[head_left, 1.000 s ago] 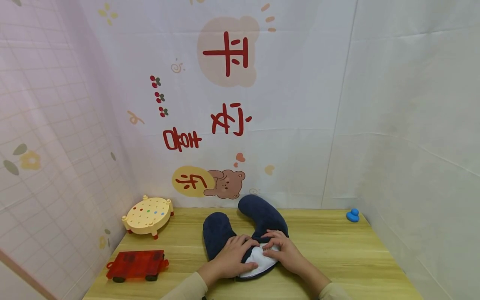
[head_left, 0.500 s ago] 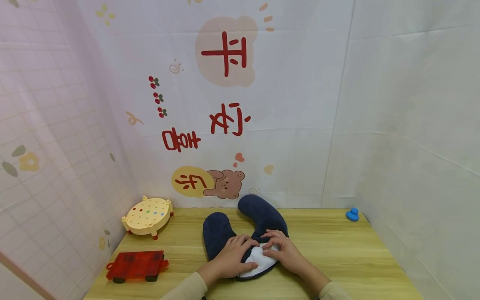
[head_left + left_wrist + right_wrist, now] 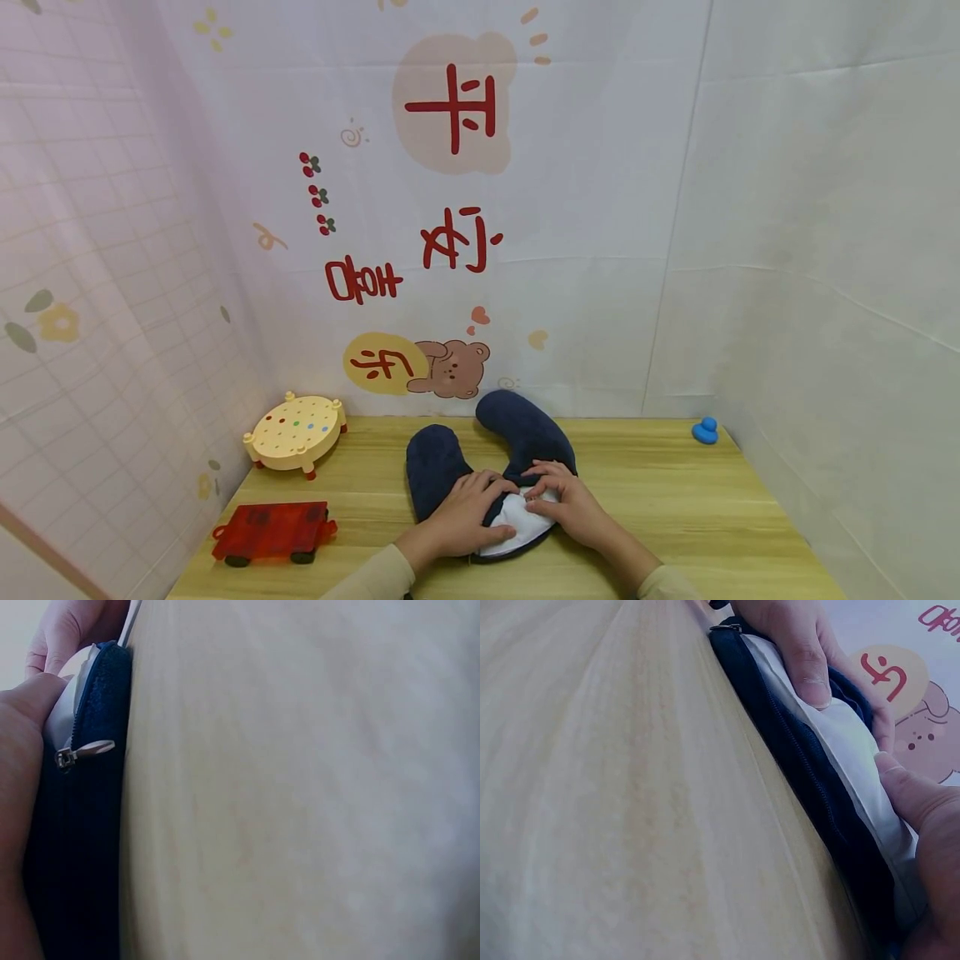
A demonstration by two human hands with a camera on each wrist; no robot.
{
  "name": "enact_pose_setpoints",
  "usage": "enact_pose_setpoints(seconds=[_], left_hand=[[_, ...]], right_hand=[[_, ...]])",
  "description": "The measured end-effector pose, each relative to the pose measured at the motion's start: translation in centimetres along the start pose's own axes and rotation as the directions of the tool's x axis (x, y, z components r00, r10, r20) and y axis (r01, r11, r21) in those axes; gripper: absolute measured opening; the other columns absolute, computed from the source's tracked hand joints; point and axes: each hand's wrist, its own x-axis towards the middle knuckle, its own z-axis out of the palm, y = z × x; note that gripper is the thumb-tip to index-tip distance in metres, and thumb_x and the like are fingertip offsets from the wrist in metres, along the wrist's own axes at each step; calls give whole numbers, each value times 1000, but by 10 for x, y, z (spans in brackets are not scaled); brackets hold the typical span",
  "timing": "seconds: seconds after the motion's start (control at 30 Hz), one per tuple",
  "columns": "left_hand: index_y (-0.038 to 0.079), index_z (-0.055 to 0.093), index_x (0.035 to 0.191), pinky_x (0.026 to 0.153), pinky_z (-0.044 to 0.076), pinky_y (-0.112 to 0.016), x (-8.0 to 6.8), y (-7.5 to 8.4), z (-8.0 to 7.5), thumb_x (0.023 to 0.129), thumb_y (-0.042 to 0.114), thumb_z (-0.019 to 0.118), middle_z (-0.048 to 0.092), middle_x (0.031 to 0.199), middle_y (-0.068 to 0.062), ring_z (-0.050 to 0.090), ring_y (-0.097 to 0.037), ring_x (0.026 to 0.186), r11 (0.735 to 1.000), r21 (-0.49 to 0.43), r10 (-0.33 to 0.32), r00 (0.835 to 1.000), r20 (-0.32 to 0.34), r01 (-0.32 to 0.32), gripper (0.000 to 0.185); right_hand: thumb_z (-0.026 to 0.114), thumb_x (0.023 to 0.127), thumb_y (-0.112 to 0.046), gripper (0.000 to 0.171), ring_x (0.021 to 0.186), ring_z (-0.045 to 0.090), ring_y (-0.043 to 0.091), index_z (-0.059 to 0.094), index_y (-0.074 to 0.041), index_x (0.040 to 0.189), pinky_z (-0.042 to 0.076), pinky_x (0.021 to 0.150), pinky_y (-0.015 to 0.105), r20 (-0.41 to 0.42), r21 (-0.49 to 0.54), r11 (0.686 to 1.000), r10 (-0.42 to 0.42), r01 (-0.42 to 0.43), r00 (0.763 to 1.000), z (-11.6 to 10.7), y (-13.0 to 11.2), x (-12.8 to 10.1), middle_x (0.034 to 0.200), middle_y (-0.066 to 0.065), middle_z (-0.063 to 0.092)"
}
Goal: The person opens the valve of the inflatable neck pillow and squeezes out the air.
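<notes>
A person is working with both hands on a navy U-shaped neck pillow (image 3: 435, 467), which is lying at the near middle of the bench (image 3: 675, 517), its two arms pointing toward the back wall. At its near curve the cover is gaping, and a white inner part (image 3: 525, 521) is showing between the hands.

The left hand (image 3: 465, 512) is resting over the pillow, its fingers reaching across the dark fabric and its thumb standing apart on the white. The right hand (image 3: 573, 504) is bending over the other side, its thumb pressing the white and its fingers curving toward the dark fold; whether they are pinching cloth underneath, one cannot tell.

The left wrist view is showing the zipper pull (image 3: 94, 748) hanging untouched at one end of the opening, beside the left hand. In the right wrist view, zipper teeth (image 3: 802, 757) are running along the lower edge.

The step in hand seems to be arranging the inner part and the cover at this unzipped mouth; whether the person is stuffing or emptying it is staying unclear. The next move is probably calling for one hand to be steadying the cover's edge while the other is shifting the white inner part.
</notes>
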Motion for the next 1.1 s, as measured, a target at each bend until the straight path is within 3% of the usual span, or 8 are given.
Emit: enact_pose_setpoints(seconds=[0.33, 0.47, 1.1], left_hand=[[41, 54, 154, 120, 37, -61, -1, 0, 0, 105, 69, 63, 50, 153, 6, 49, -27, 143, 1000, -15, 13, 1000, -7, -13, 57], [41, 54, 154, 121, 36, -60, -1, 1, -2, 105, 68, 64, 49, 153, 7, 48, -27, 144, 1000, -27, 2, 1000, -1, -2, 57], [40, 53, 155, 121, 36, -61, 0, 2, -3, 105, 68, 64, 49, 154, 5, 47, -27, 145, 999, -45, -2, 1000, 5, 3, 58]], right_hand=[[86, 98, -24, 16, 152, 47, 37, 79, -38, 100, 32, 125, 62, -9, 6, 1000, -9, 9, 1000, 0, -1, -1, 140, -7, 71], [85, 98, -28, 11, 152, 48, 36, 80, -37, 99, 32, 125, 60, -9, 10, 1000, -1, 2, 1000, 0, -2, -1, 140, -7, 71], [85, 98, -29, 5, 151, 47, 38, 80, -32, 98, 29, 126, 63, -12, 29, 999, 15, -14, 1000, 1, -4, 1, 141, -3, 71]])
